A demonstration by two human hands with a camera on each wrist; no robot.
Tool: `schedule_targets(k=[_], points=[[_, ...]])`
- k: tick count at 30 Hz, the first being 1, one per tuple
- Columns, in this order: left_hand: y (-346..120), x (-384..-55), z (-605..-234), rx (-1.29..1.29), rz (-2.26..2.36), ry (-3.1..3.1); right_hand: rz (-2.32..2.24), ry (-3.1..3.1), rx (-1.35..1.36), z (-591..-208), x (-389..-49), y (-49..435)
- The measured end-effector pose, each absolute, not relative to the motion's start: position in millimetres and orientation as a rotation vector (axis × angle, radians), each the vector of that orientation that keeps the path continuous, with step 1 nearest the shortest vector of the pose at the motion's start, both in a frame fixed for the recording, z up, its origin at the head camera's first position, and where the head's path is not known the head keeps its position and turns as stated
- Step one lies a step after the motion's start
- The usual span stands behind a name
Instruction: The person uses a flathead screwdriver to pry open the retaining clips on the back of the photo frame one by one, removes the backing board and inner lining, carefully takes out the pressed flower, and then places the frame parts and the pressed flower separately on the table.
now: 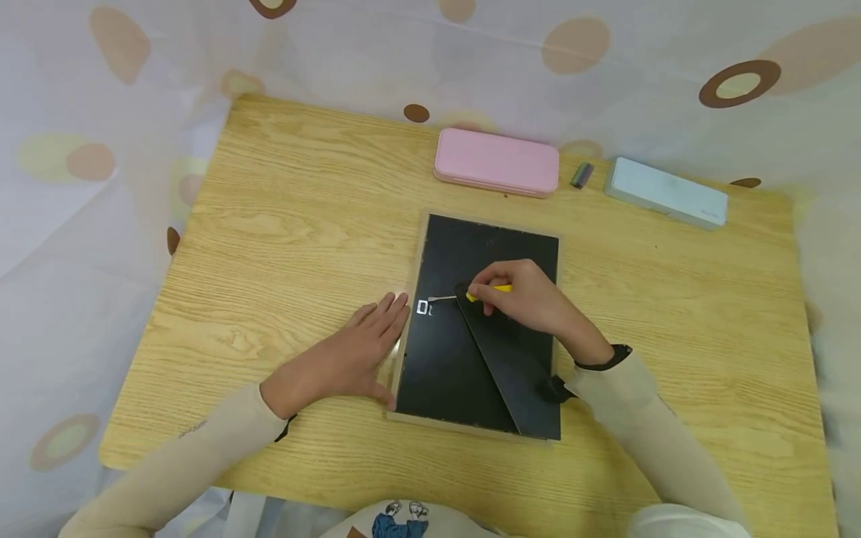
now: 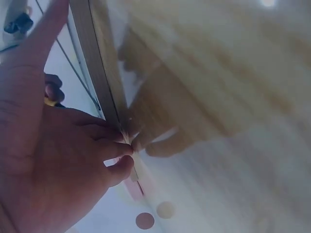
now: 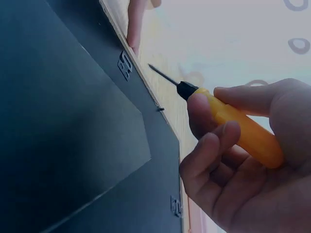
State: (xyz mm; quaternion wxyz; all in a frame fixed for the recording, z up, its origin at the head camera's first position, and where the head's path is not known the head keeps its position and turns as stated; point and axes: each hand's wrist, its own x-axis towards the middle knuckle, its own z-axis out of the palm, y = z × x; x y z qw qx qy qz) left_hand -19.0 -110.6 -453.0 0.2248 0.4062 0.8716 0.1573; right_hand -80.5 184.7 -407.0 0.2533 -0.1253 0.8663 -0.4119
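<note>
A picture frame (image 1: pixel 487 250) lies face down on the table, its black backing up and a black stand leg (image 1: pixel 504 370) slanting across it. My right hand (image 1: pixel 521 295) is above the backing and holds a screwdriver (image 3: pixel 245 128) by its yellow handle. In the head view the thin metal shaft points left, toward a small metal hanger (image 1: pixel 422 307) near the frame's left edge. My left hand (image 1: pixel 353 351) is spread beside that edge, with fingertips touching the wooden border (image 2: pixel 99 58) in the left wrist view. A second hanger (image 3: pixel 176 206) shows in the right wrist view.
Toward the back of the wooden table (image 1: pixel 282 187) lie a pink case (image 1: pixel 496 161), a small dark eraser-like block (image 1: pixel 581 175) and a pale blue case (image 1: pixel 666 193). A spotted white cloth (image 1: pixel 336 52) hangs behind the table.
</note>
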Motion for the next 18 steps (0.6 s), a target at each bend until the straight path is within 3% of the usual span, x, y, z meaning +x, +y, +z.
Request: schedule_targets(k=[18], points=[[-106,-3,-459,1.177,0.348,2.507,-1.234,2.253,-0.284,-413,-62,200]])
